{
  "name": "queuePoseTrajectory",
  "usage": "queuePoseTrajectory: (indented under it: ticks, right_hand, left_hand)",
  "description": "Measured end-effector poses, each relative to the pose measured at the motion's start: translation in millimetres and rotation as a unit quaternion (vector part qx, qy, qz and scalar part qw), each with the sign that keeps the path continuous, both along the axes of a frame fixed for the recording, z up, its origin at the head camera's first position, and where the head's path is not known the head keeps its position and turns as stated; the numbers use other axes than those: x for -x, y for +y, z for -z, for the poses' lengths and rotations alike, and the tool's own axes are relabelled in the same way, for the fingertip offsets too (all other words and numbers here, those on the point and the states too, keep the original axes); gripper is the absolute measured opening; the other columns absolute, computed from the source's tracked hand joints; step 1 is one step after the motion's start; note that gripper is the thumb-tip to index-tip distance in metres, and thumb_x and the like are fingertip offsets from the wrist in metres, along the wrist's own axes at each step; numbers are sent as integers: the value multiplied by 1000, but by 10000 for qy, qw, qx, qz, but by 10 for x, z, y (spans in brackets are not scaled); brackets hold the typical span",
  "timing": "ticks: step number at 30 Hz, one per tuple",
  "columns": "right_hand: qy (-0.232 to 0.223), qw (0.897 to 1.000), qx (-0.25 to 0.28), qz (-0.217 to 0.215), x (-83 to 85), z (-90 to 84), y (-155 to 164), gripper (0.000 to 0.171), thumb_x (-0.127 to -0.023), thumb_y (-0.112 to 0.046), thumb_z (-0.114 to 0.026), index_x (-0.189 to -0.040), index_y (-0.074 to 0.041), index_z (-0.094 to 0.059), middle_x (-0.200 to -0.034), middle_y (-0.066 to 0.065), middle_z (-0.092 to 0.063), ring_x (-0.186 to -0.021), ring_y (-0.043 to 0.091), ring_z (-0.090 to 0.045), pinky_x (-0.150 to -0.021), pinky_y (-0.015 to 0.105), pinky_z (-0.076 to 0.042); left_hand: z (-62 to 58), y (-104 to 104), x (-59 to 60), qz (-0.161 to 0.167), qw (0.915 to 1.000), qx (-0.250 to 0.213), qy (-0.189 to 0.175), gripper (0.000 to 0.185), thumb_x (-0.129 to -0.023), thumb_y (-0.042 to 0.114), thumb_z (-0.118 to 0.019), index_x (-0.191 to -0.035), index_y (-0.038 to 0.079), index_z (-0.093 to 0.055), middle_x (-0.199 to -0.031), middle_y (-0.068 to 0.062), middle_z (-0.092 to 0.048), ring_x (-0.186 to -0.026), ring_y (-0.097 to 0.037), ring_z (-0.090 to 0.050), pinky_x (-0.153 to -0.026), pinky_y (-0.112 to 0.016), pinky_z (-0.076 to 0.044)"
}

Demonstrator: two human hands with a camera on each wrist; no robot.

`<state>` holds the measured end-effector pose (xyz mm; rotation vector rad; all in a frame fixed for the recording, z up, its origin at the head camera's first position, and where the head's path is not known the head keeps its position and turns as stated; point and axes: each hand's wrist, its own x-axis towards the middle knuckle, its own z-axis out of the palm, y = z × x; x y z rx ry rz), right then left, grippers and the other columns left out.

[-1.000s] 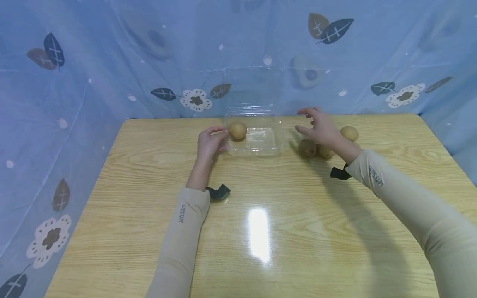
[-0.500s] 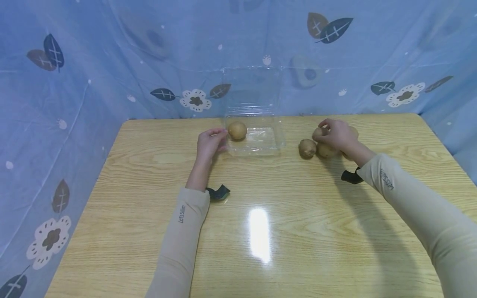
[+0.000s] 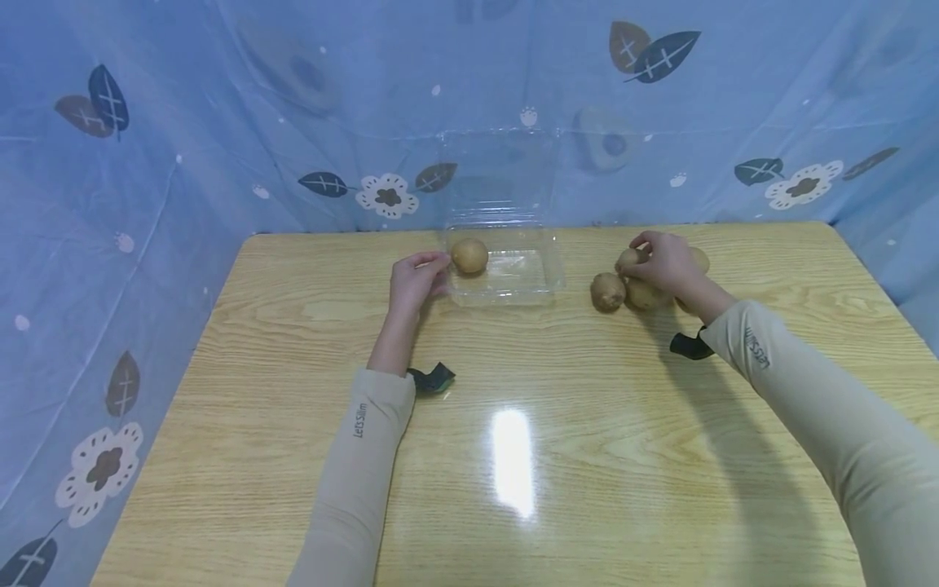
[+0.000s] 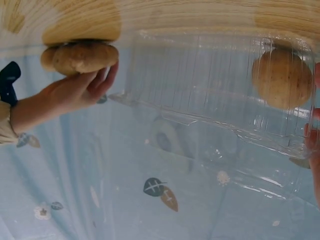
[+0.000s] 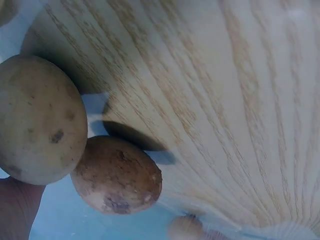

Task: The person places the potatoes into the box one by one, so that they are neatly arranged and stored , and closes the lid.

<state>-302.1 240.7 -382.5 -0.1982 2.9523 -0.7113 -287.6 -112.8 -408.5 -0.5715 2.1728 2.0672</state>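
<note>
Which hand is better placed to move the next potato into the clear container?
Right. The right hand already grips a potato in the cluster beside the clear container. The left hand holds the container's left edge, apparently steadying it, and is apart from the loose potatoes.

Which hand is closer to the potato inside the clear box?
Left. The left hand grips the edge of the clear box right beside that potato. The right hand is off to the box's right, holding one of the loose potatoes on the table.
</note>
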Motion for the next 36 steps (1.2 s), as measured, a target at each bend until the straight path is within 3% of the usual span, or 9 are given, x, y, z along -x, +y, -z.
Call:
queuePoseTrajectory:
  ticks: [7, 22, 36]
  right_hand:
    - [121, 9988, 470, 103, 1, -91, -84, 46, -80, -20, -66, -115, 6, -50, -111, 31, -51, -97, 42, -48, -78, 52, -43]
    - [361, 9982, 337, -349, 79, -415, -641, 42, -79, -19, -66, -113, 2, -53, -106, 26, -56, -90, 35, -52, -76, 45, -44]
    - [802, 9885, 420, -1214, 140, -353, -1419, 41, -74, -14, -70, -109, 4, -56, -106, 22, -59, -100, 35, -51, -86, 44, -43]
  left_hand:
    - [-4, -21, -12, 20, 10000, -37, 33, 29, -84, 24, -65, -107, 7, -64, -103, -7, -63, -91, -14, -61, -65, -20, -55]
    - [-27, -33, -6, 57, 9998, -146, 82, 30, -84, 23, -66, -109, 8, -64, -107, -10, -63, -95, -19, -63, -66, -21, -56]
    - [9, -15, 7, 66, 9997, -217, 69, 26, -83, 22, -66, -105, 7, -65, -100, -5, -62, -92, -17, -61, -66, -20, -56]
